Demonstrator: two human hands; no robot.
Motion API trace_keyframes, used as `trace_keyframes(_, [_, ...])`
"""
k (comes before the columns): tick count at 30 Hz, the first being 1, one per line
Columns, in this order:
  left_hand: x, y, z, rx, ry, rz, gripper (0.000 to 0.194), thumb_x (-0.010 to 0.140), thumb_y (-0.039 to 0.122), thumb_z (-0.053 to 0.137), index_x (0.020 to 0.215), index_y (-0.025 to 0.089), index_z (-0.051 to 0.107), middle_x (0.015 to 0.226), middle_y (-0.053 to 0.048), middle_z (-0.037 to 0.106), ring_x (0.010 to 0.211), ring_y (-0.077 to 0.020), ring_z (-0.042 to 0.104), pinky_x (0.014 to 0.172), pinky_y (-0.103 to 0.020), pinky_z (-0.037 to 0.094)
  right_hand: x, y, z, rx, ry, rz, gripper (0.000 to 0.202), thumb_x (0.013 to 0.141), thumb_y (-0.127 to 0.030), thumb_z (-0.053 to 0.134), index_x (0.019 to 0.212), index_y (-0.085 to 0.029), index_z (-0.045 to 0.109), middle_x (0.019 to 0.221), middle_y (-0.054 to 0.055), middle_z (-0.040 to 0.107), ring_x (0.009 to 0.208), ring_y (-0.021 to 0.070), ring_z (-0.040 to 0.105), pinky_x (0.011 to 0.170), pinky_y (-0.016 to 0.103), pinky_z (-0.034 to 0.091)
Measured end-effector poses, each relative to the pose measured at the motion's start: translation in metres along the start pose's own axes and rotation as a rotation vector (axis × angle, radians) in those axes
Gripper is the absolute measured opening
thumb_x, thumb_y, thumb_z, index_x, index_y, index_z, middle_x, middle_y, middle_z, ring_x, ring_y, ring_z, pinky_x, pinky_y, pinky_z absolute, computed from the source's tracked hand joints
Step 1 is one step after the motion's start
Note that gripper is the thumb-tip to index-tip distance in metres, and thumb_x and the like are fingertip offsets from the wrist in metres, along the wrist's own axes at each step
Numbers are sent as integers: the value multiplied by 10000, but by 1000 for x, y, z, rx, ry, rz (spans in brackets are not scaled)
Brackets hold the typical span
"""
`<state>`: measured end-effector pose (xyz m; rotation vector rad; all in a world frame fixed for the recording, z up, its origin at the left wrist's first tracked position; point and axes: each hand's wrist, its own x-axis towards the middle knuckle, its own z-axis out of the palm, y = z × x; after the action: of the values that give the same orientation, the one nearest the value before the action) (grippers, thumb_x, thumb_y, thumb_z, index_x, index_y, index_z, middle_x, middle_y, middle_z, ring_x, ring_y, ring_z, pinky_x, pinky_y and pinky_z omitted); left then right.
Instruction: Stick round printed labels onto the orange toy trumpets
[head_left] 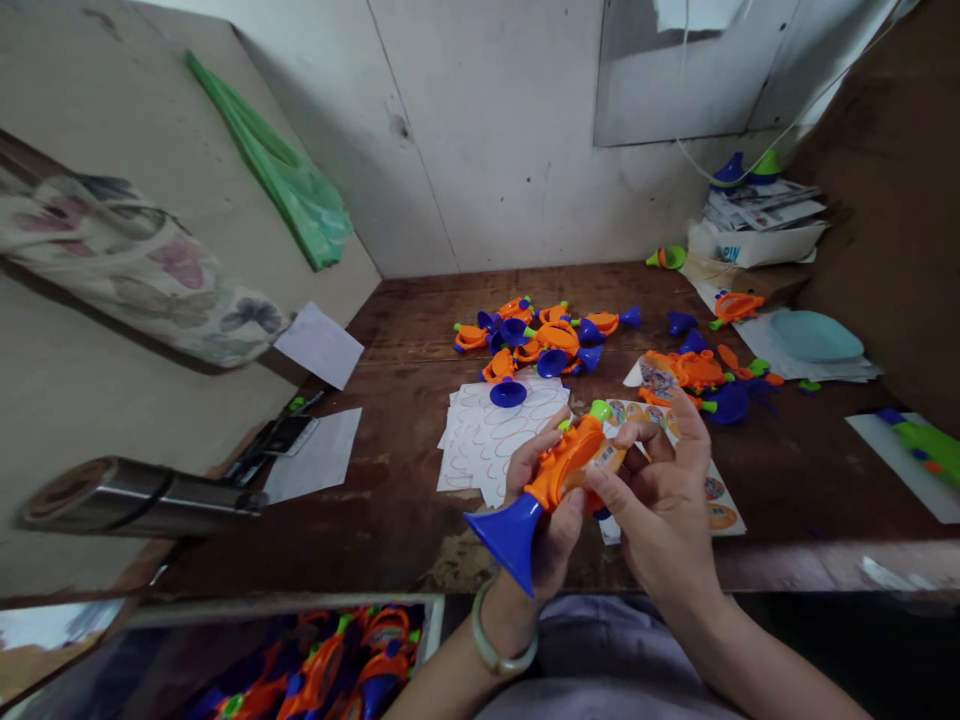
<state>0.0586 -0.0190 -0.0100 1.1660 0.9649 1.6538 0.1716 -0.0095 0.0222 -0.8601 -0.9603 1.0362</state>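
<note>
My left hand (553,545) is wrapped round a toy trumpet (559,465) with an orange body, a flared blue bell and a lime-green mouthpiece. The bell points down and to the left. Between the thumb and fingers of my right hand (667,510) is a small orange sticker (607,458) with printing on it, held against or just over the trumpet's side; full contact cannot be made out. Partly hidden under my right hand lies a sheet of round stickers (724,515). White papers with red ovals (480,440) lie left of the trumpet.
Several toy trumpets (555,338) are heaped at the table's back; more parts (694,370) lie at right. A crate (433,640) of trumpets stands below the front edge. A steel flask (142,497) is at left, a blue-green dish (816,335) at right.
</note>
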Motion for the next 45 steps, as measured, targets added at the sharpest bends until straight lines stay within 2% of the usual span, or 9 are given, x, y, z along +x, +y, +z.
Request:
trace_keyframes(4, [0, -3, 0, -23, 16, 37, 402, 965, 428, 817, 1317, 291, 679, 1572, -129, 670, 1474, -360, 642, 1224, -541, 540, 0, 2, 3, -65, -6, -97, 821, 904, -161, 837, 1549, -474, 436, 1082, -38, 628, 919, 146, 710, 766, 265, 680])
trace_keyframes(10, [-1, 1, 5, -134, -10, 155, 378, 1006, 327, 784, 1370, 323, 683, 1618, -115, 648, 1469, -356, 652, 1177, -490, 582, 11, 7, -4, -330, -3, -568, 781, 951, -74, 740, 1571, -424, 421, 938, -53, 700, 797, 156, 710, 805, 339, 651])
trace_keyframes(20, [-4, 16, 2, -30, -30, 158, 366, 1022, 316, 760, 1380, 351, 689, 1645, -87, 626, 1485, -371, 635, 1211, -543, 564, 12, 2, 1, -327, -25, -486, 821, 956, -76, 729, 1601, -433, 367, 903, -76, 703, 747, 147, 722, 702, 298, 660])
trace_keyframes(24, [-6, 13, -1, -20, -14, 151, 368, 1021, 305, 756, 1378, 366, 691, 1622, -73, 649, 1472, -358, 649, 1185, -532, 586, 15, 7, -4, -432, -31, -479, 763, 980, -153, 739, 1606, -399, 378, 903, -42, 705, 788, 199, 734, 796, 409, 690])
trace_keyframes(29, [-7, 1, -6, -191, 17, 45, 477, 962, 409, 820, 1414, 362, 674, 1593, -103, 671, 1409, -360, 695, 1172, -547, 589, 35, 22, -21, -553, 127, -503, 902, 923, -442, 869, 1652, -412, 339, 1540, 126, 556, 1310, 350, 654, 1055, 604, 607])
trace_keyframes(34, [-3, -12, -1, -325, 84, -191, 563, 864, 584, 876, 1331, 305, 729, 1556, -118, 695, 1423, -374, 679, 1204, -532, 560, 29, 27, -17, -298, -217, -201, 802, 1068, -434, 674, 1728, -435, 218, 1491, 116, 615, 1221, 274, 722, 962, 473, 684])
trace_keyframes(39, [-11, -15, -11, -158, 76, -369, 496, 891, 543, 880, 1302, 294, 756, 1540, -129, 700, 1473, -370, 643, 1203, -522, 558, 24, 34, -10, -445, 14, -553, 869, 987, -144, 715, 1675, -469, 294, 1431, 86, 573, 1188, 267, 716, 1020, 517, 660])
trace_keyframes(42, [-12, -11, -25, -27, 4, -193, 760, 832, 453, 947, 1519, 376, 630, 1723, -107, 534, 1591, -376, 512, 1260, -513, 497, 14, 32, -8, -491, -270, -650, 890, 949, -126, 694, 1704, -380, 295, 1459, 133, 580, 1360, 330, 642, 1126, 605, 600])
trace_keyframes(45, [-7, -7, -34, 61, -6, -189, 761, 871, 482, 908, 1559, 367, 605, 1685, -118, 580, 1502, -376, 612, 1232, -512, 528, 2, 18, -6, -390, -572, -554, 914, 935, -235, 764, 1712, -352, 297, 1565, 160, 526, 1547, 371, 503, 1183, 634, 565])
